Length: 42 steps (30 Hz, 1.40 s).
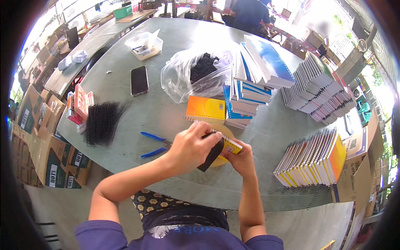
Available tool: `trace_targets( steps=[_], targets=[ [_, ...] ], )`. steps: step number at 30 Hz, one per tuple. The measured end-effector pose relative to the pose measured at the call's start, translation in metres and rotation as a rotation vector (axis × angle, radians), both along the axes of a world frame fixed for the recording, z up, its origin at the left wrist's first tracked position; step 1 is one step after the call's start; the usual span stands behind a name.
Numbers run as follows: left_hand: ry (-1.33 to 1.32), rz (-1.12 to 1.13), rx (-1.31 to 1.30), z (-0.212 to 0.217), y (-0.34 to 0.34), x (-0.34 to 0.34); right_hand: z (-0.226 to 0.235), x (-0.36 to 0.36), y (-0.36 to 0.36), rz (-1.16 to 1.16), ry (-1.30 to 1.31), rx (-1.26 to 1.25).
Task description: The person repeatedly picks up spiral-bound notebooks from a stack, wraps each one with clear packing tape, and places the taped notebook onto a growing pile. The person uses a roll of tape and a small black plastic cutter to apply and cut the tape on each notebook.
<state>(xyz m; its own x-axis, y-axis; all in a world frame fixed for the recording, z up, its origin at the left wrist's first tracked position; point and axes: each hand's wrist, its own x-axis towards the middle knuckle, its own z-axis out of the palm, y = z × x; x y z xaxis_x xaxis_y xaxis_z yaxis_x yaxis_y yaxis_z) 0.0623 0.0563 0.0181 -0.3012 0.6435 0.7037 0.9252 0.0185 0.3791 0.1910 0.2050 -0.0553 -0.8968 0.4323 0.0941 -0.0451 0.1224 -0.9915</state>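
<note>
A yellow notebook point(234, 146) is held over a yellow disc point(221, 161) on the table point(179, 187). Its near corner is clamped in the right hand point(241, 157); a dark flat piece point(211, 156) is gripped in the left hand point(193, 143), by the notebook's edge. Whether the notebook is also pinched by the left fingers cannot be told. Blue-handled pliers point(155, 152) are laid left of the disc, and a bundle of black coils point(103, 125) is set farther left. Beyond the disc, orange-yellow notebooks point(204, 108) and blue notebooks point(250, 100) are stacked; to its right, coil-bound notebooks point(310, 160) are lined up in a row
</note>
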Motion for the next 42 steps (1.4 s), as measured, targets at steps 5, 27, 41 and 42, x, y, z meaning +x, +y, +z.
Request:
trace_targets(
  steps=[5, 27, 41, 42],
  targets=[
    [0.036, 0.064, 0.123, 0.016, 0.006, -0.006, -0.008, 0.001, 0.002, 0.046, -0.013, -0.03],
    [0.213, -0.029, -0.239, -0.009, 0.017, 0.008, -0.002, 0.003, -0.007, -0.086, 0.149, -0.085],
    [-0.114, -0.403, -0.321, -0.022, 0.048, 0.019, -0.022, 0.023, 0.002, -0.178, 0.035, 0.159],
    [-0.09, -0.43, -0.372, -0.022, 0.049, 0.017, -0.023, 0.023, 0.003, -0.173, 0.025, 0.179]
  ],
)
